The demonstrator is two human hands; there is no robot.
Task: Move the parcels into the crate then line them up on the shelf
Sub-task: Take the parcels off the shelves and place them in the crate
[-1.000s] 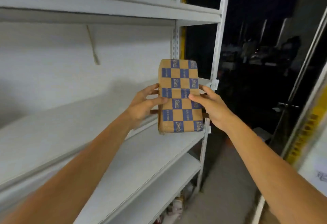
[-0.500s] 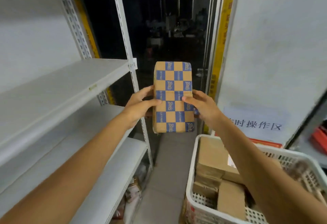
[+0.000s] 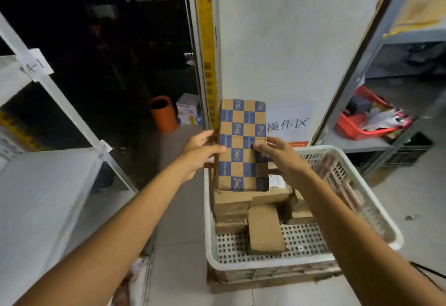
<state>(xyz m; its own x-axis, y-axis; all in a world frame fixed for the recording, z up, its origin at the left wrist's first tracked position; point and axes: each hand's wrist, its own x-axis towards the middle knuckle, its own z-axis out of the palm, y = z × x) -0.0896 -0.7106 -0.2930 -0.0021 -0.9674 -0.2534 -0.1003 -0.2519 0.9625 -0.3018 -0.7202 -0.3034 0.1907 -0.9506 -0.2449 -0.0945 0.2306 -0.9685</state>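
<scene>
The left grip (image 3: pixel 200 153) and the right grip (image 3: pixel 277 154) are clamping the checkered parcel (image 3: pixel 242 144) upright between them by its side edges, holding it above the plain parcels (image 3: pixel 264 228) lying in the white crate (image 3: pixel 265 263).

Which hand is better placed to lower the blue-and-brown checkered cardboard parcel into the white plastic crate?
Right, likely. Both hands grip the blue-and-brown checkered cardboard parcel, but the right hand hangs over the white plastic crate; the left hand sits out at its left rim, where brown parcels are stacked.
</scene>
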